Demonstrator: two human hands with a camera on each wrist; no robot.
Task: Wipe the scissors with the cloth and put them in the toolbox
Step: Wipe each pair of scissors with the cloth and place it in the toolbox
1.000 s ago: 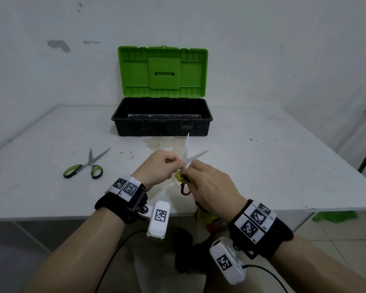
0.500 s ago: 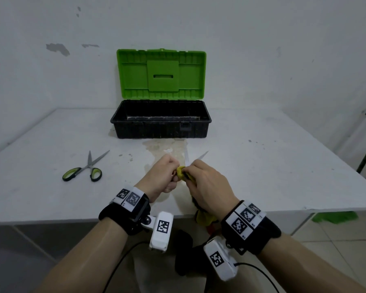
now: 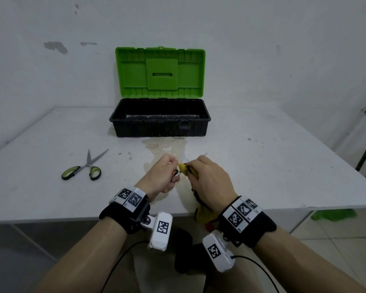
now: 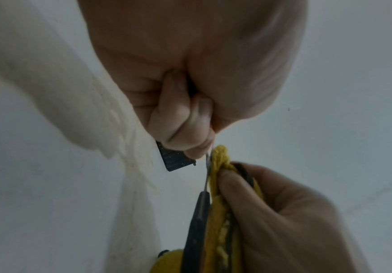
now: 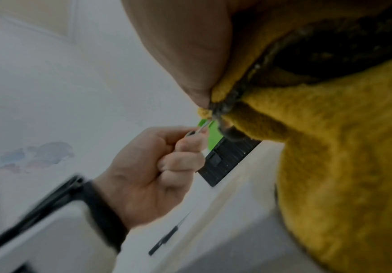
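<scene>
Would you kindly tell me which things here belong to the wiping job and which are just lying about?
In use:
held scissors, gripped by left hand
yellow cloth, pinched by right hand
open toolbox

Lying about:
green-handled scissors on the table

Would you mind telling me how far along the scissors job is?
Nothing is finished: the open toolbox shows no scissors inside. In hand: the left hand grips the held scissors while the right hand rubs the yellow cloth along a blade. Left: boxing them, and the green-handled scissors lie untouched.
</scene>
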